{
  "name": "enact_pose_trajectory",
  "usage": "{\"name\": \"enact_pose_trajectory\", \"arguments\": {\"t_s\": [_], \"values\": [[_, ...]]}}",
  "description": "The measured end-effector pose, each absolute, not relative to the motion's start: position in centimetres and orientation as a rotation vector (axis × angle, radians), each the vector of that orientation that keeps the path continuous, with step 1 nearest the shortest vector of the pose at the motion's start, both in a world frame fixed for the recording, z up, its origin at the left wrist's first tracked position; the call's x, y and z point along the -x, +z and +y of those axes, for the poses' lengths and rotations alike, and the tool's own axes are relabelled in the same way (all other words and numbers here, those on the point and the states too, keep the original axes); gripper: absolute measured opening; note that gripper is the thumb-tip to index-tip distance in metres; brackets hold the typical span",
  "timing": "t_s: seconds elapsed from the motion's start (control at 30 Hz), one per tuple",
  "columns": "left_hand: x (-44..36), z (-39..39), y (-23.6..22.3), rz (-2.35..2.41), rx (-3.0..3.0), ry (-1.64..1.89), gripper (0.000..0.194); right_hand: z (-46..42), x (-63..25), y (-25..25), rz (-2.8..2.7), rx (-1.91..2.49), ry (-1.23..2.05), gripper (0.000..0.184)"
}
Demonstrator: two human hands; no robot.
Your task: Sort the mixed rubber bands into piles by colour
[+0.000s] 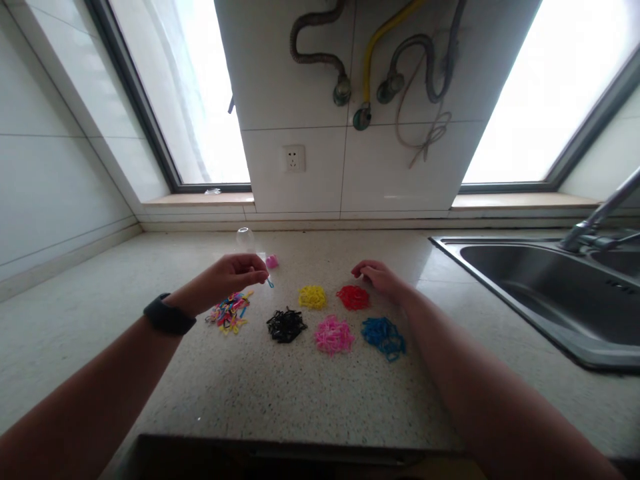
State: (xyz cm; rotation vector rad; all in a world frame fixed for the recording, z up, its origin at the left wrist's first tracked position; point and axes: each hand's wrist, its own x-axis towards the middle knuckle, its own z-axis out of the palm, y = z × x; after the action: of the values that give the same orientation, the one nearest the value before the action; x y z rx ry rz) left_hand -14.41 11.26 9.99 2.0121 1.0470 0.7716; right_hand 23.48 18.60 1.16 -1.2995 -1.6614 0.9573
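Note:
My left hand [243, 272] pinches a small blue rubber band [271, 283], which hangs from its fingertips. Below that wrist lies a mixed heap of coloured rubber bands [231, 312]. My right hand [376, 275] hovers just behind the red rubber band pile [353, 297]; its fingers are bent and slightly apart, and I see nothing held in them. Separate piles of yellow bands [313, 297], black bands [287, 325], pink bands [334, 335] and blue bands [383, 337] lie between my arms.
A clear container [245, 240] and a small pink object [271, 261] stand behind my left hand. To the right is a steel sink [500, 300] with a tap [595, 223]. The speckled counter [300, 400] ends at a dark front edge.

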Motion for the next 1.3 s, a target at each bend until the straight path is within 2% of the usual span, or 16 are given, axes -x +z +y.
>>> {"name": "enact_pose_trajectory", "arguments": {"t_s": [0.2, 0.33, 0.53, 0.77, 1.3], "values": [[8.7, 10.3, 12.2, 0.796, -1.878, 0.911, 0.020, 18.9, -23.4, 0.9, -1.630, 1.296, 0.957, 0.025], [5.1, 10.6, 13.2, 0.638, -1.707, 1.065, 0.024, 19.1, -23.6, 0.5, -1.630, 1.285, 0.931, 0.026], [1.0, 10.5, 10.1, 0.501, -1.440, 1.203, 0.029, 19.3, -23.5, 0.1, -1.678, 1.289, 0.922, 0.027], [0.8, 10.5, 6.6, 0.477, -1.265, 1.230, 0.027, 19.1, -23.1, 0.1, -1.729, 1.289, 0.934, 0.027], [0.2, 9.6, 6.9, 0.372, -1.134, 1.362, 0.018, 19.2, -22.9, 0.1, -1.740, 1.286, 0.970, 0.024]]}}
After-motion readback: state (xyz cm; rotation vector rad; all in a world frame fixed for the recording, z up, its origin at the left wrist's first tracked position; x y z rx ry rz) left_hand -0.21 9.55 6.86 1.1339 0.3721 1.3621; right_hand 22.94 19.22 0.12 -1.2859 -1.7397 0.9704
